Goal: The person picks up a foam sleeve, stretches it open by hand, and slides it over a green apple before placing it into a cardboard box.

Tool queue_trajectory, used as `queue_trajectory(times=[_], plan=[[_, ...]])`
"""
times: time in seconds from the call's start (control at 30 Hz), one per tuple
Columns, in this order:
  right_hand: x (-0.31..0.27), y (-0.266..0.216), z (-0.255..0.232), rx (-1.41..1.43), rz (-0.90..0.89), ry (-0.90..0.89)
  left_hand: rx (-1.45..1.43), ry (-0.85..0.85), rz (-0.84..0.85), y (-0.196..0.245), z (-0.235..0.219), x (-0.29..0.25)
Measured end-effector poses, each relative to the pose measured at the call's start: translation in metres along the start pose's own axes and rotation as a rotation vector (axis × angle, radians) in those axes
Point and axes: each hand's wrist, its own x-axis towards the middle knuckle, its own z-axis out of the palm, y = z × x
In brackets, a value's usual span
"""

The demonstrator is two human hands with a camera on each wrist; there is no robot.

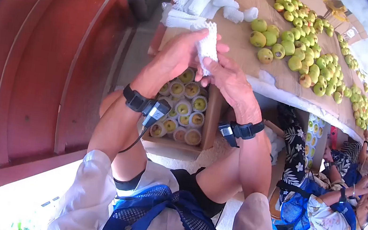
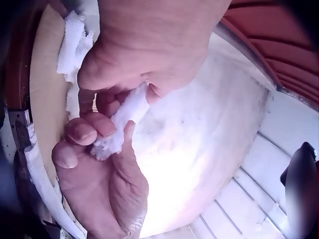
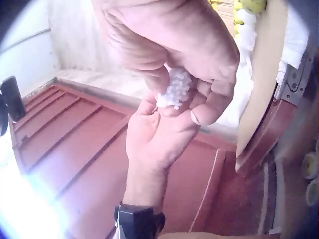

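– Since the head view shows the most, start there: what's being held?
– A white foam sleeve [image 1: 208, 45]. The left hand [image 1: 179, 50] grips its upper part, and the right hand [image 1: 232, 77] pinches the lower end, thumb on top. It's by the near edge of the counter [image 1: 235, 39], close to the left corner.
– And around it?
– Loose sleeves [image 1: 199, 4] piled at that corner, green apples [image 1: 298, 49] spread over the middle toward the far edge. Below the near edge there's a cardboard box [image 1: 212, 119] of foam-wrapped apples [image 1: 183, 109].
– Left wrist view?
– Foam runs from hand to hand. Right thumb's on one side, curled fingers on the other; the left covers the other end.
– Right wrist?
– A bunched end pokes out between right thumb and fingers, left hand right behind, dark strap [image 3: 137, 219] on that wrist. Red panelling [image 3: 79, 149] in back.
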Motion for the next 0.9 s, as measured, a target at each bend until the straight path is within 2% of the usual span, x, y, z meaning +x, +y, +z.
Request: queue_trajectory(times=[0.17, 0.3, 0.5, 0.63, 0.7, 0.77, 0.9], plan=[[0.0, 0.003, 0.008, 0.057, -0.007, -0.079, -0.031, -0.013, -0.086, -0.006, 0.002, -0.004], [0.003, -0.004, 0.001, 0.004, 0.04, -0.042, -0.184, 0.039, 0.182, -0.006, 0.005, 0.002], [0.015, -0.018, -0.021, -0.261, 0.099, -0.112, -0.241, 0.192, 0.335, 0.006, -0.008, 0.004], [0.031, -0.052, -0.038, -0.644, 0.172, 0.065, -0.259, 0.164, 0.324, 0.015, -0.01, -0.002], [0.046, -0.054, -0.065, -0.733, 0.156, 0.138, -0.257, 0.193, 0.29, 0.016, -0.008, -0.008], [0.064, -0.057, -0.087, -0.823, 0.129, 0.251, -0.256, 0.211, 0.273, 0.019, -0.006, -0.015], [0.101, -0.07, -0.107, -0.828, -0.038, 0.498, -0.273, 0.228, 0.257, 0.02, -0.011, -0.022]])
